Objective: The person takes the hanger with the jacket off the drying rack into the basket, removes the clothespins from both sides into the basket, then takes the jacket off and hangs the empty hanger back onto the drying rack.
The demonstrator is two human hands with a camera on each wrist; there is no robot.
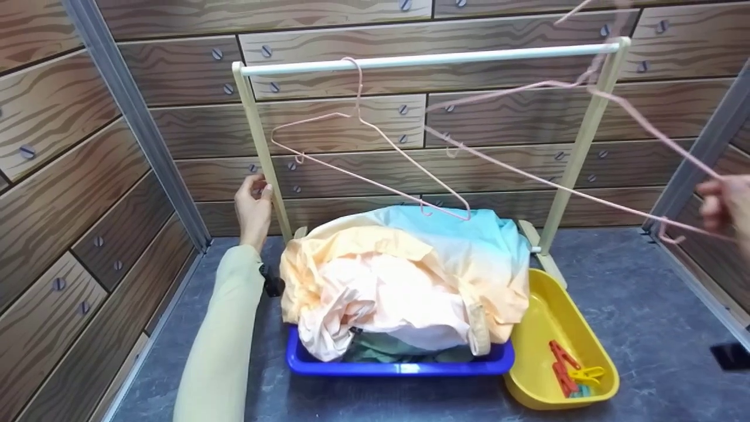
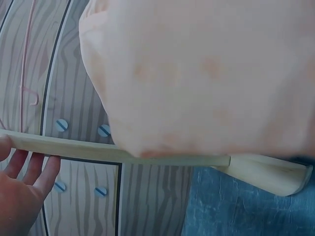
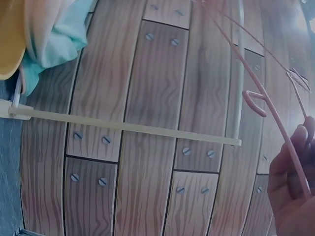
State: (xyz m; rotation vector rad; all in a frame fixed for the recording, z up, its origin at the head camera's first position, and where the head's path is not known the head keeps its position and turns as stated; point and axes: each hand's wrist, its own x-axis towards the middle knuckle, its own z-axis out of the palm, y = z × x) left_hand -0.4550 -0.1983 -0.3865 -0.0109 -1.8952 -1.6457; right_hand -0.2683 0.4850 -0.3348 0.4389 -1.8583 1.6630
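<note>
At the far right in the head view, my right hand (image 1: 729, 205) grips the end of a pink clothes hanger (image 1: 656, 138), which is raised in front of the clothes rack's right post. My left hand (image 1: 253, 212) holds the left wooden post (image 1: 263, 140) of the clothes rack, thumb on one side and fingertips (image 2: 48, 174) on the other. A second pink hanger (image 1: 358, 120) hangs by its hook from the white bar (image 1: 433, 59) near its left end. Below the bar, a heap of peach, white and turquoise clothes (image 1: 398, 287) fills a blue basket (image 1: 404, 368).
Beside the basket stands a yellow tub (image 1: 545, 305) with red clothespins (image 1: 563, 375), a yellow clothespin (image 1: 587, 374) and something teal inside. Wood-patterned walls (image 1: 328, 129) enclose the grey tabletop (image 1: 615, 275) at the back and sides. A small black object (image 1: 731, 356) lies at the right.
</note>
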